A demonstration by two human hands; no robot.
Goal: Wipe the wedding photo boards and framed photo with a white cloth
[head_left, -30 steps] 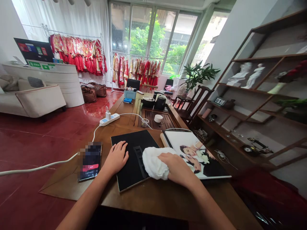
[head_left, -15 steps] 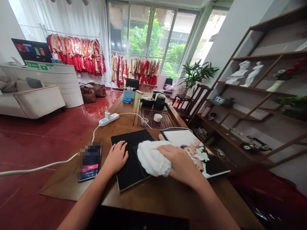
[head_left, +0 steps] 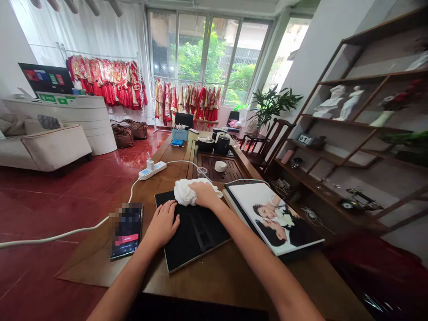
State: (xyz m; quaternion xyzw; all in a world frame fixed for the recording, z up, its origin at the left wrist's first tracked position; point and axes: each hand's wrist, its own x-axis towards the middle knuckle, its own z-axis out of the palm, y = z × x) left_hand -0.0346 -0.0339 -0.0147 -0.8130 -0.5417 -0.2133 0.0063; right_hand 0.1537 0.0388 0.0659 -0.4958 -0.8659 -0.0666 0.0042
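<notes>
A black photo frame [head_left: 183,227] lies back side up on the wooden table, with a flat stand strip on its back. My left hand [head_left: 165,221] rests with its fingers stretched out on the left part of the frame. At the frame's far edge my right hand [head_left: 203,194] presses a bunched white cloth [head_left: 185,192] against the black surface; its fingertips are partly sunk in the folds. To the right lies a white-edged photo panel [head_left: 274,218] with a picture of two people, on top of another dark-edged piece.
A phone [head_left: 127,232] lies left of the frame. Behind it is a white power strip [head_left: 152,170], its cable running across the table. A tea tray [head_left: 230,171] with a small white cup [head_left: 220,166] stands beyond. Shelves [head_left: 351,120] rise at the right.
My right hand has carried the white cloth away from me and to the left, to the frame's far edge, uncovering the stand strip. My left hand stays on the frame.
</notes>
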